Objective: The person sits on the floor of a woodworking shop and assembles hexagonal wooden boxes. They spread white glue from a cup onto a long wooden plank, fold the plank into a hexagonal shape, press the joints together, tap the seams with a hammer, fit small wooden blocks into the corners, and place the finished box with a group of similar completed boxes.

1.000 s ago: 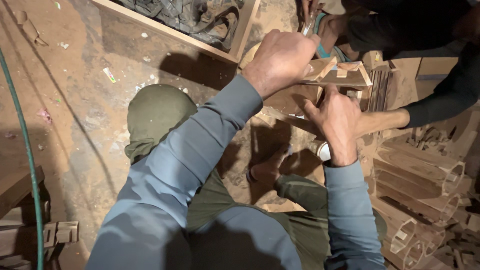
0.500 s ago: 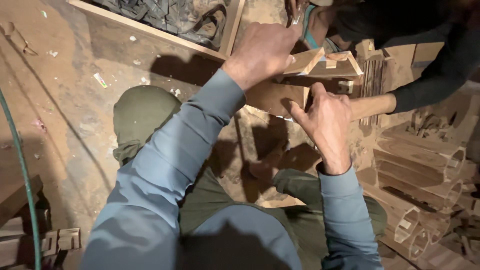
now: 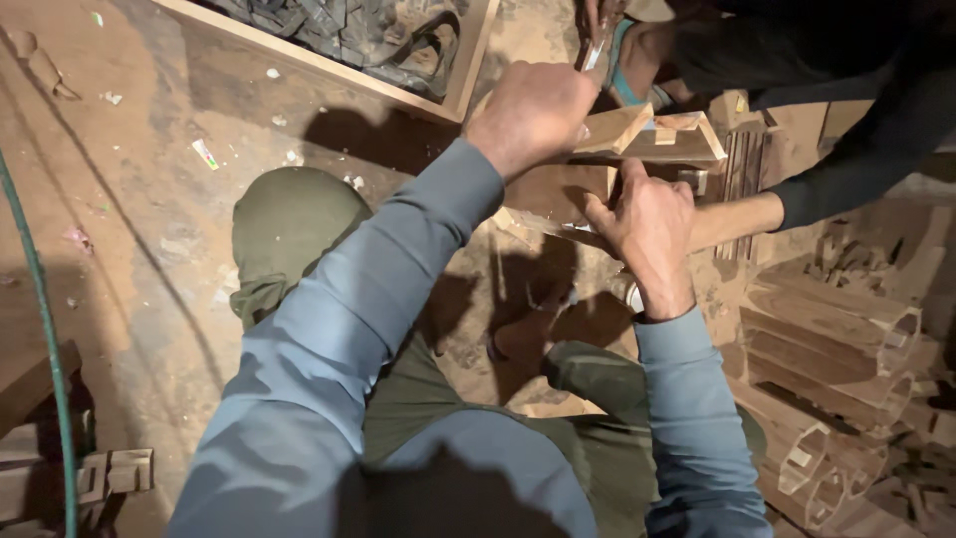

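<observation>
My left hand (image 3: 533, 115) is closed in a fist around the near end of a light wooden frame piece (image 3: 652, 134) with angled joints. My right hand (image 3: 647, 224) presses on the brown wooden block (image 3: 548, 194) under that piece, fingers bent over its edge. Across from me another person's forearm (image 3: 737, 217) in a dark sleeve reaches in and touches the same work. That person's other hand (image 3: 602, 40) is at the top, holding something metallic that I cannot make out.
A wooden tray (image 3: 329, 65) with dark scraps lies on the dusty floor at the top. Several finished wooden frames (image 3: 832, 354) are stacked at the right. A green hose (image 3: 45, 339) runs down the left, past wood offcuts (image 3: 115, 473). My bent knee (image 3: 289, 224) is at centre.
The view has shifted, so the work sits higher and further right. My left fist has moved along the frame piece, and my right hand has slid up onto the block.
</observation>
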{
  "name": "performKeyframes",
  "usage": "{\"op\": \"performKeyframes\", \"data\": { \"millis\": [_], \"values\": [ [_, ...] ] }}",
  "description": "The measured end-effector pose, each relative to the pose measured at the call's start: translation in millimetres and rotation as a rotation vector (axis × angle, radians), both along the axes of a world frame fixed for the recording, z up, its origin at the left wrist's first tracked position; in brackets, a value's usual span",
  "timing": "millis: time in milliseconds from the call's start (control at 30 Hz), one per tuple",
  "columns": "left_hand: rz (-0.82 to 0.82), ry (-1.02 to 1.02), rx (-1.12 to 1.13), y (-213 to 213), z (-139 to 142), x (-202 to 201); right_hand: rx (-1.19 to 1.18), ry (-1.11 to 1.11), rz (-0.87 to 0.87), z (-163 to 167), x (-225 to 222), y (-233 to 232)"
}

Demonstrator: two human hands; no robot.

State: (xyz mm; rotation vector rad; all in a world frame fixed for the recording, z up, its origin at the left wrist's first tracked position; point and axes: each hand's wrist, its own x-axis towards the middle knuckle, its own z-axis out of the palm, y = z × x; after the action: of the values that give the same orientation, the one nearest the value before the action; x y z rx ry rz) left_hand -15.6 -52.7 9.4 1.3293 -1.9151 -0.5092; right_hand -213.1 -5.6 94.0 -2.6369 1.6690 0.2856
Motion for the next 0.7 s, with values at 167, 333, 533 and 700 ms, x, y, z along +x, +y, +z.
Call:
{"op": "performKeyframes", "data": {
  "millis": [167, 333, 533, 700],
  "values": [
    [-0.041, 0.018, 0.143, -12, 0, -10, 0.027, 0.062, -0.048, 1, -6, -6],
    [-0.044, 0.097, 0.149, -13, 2, -15, -0.011, 0.041, -0.037, 3, -8, -10],
    [-0.058, 0.088, 0.141, -10, 6, -15, -0.014, 0.022, -0.009, -2, -6, -14],
    [-0.097, 0.050, 0.177, -9, 10, -17, -0.027, 0.018, -0.019, -2, -4, -18]
  ]
}}
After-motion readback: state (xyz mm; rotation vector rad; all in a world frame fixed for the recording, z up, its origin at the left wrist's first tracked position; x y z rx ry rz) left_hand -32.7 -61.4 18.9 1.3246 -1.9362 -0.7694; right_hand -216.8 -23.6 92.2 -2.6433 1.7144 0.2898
